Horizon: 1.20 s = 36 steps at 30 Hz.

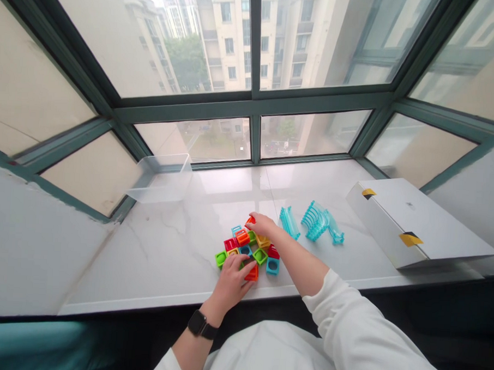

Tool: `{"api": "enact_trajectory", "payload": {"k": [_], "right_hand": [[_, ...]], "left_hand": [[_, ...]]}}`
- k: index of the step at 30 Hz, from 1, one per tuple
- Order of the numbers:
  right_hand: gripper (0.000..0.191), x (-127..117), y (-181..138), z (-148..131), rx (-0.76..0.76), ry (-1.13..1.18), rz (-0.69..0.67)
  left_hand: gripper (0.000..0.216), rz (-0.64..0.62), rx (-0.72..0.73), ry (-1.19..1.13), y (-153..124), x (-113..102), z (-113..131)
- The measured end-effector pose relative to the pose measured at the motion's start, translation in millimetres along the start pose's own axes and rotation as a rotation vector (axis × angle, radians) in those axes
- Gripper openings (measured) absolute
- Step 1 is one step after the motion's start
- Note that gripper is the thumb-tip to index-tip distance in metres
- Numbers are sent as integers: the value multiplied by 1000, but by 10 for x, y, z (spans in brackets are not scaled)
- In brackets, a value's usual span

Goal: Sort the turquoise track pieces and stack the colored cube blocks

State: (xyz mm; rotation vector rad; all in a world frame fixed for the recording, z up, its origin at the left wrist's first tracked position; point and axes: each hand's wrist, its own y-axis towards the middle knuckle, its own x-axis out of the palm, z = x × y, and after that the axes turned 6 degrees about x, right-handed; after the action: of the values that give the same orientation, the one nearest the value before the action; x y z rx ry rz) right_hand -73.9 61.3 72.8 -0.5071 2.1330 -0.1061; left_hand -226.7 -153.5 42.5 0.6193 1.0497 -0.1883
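A heap of small coloured plastic blocks (pixel 248 250) in red, orange, green, yellow and blue lies on the white marble sill (pixel 157 257). My left hand (pixel 232 280), with a black watch on its wrist, rests on the near side of the heap, fingers curled onto an orange block (pixel 252 272). My right hand (pixel 261 225) reaches over the far side of the heap, its fingers closed around a red block (pixel 250 220) at the top.
Teal curved track pieces (pixel 314 222) lie just right of the heap. A white cardboard box (pixel 413 222) with yellow tape sits at the far right. A clear plastic bin (pixel 161 178) stands at the back left against the window frame.
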Motion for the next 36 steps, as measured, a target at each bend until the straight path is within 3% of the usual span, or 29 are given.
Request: {"api": "enact_trajectory", "payload": {"k": [4,10,13,17,23,27,29,32,36], "right_hand": [[57,46,62,101,-41,42,-81],[42,127,25,116,-80,148,-89],[37,186,-29,76,-90,231,-35],[47,240,-123,24,-71,354,63],[49,256,-580,211,-60,473,188],[44,496,-1123,522,-118,416,380],[45,660,-1317,610,-136,351,395],[50,840,-1423,612,-145,231,426],[44,904,-1383,504,-133,134,464]], "left_hand": [[51,60,-64,36,-34,41,-47],[44,18,-52,26,-85,30,-28],[55,38,-115,60,-129,38,-47],[70,108,-305,112,-214,65,-148],[67,132,-336,22,-315,51,-291],[59,227,-474,8,-307,137,-356],[60,257,-516,21,-272,212,-383],[61,273,-501,58,-214,296,-401],[56,283,-443,102,-194,309,-376]]}}
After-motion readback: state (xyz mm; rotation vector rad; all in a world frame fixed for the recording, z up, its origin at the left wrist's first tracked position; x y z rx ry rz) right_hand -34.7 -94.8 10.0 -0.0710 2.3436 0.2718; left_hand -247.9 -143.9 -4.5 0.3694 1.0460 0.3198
